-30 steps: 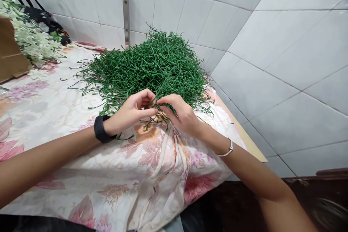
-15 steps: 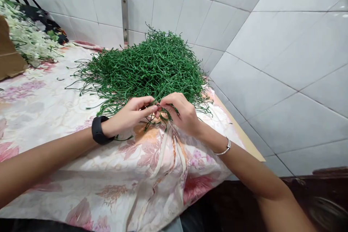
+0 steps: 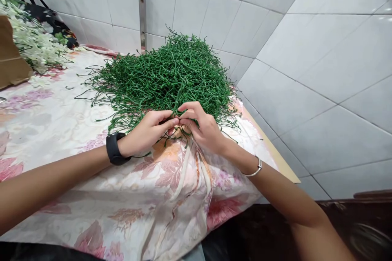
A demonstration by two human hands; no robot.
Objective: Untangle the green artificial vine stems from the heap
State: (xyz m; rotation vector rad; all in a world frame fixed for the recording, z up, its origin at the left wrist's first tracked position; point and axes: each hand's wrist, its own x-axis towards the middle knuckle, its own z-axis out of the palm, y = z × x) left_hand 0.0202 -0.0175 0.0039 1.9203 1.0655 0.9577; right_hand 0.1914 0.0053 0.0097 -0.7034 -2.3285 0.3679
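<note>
A large heap of thin green artificial flower stems (image 3: 171,73) is piled on the floral cloth, against the tiled wall. At the heap's near edge my left hand (image 3: 153,126), below a black wristband (image 3: 115,149), pinches with thumb and fingers around a green stem that is mostly hidden. My right hand (image 3: 202,126) meets it from the other side, its thumb and fingertips closed at the same spot. What exactly lies between the right fingertips is too small to make out. A few loose stems hang just under both hands.
White artificial flowers (image 3: 39,45) lie at the back left beside a brown cardboard piece (image 3: 12,59). The floral cloth (image 3: 76,122) bunches in folds at the front. A metal strip (image 3: 142,20) is fixed to the tiled wall (image 3: 306,69), which closes off the back and right.
The fingers of my right hand have shifted, with the index finger lifted and stretched more over the left fingertips. My left hand stays nearly in place. The heap looks unchanged.
</note>
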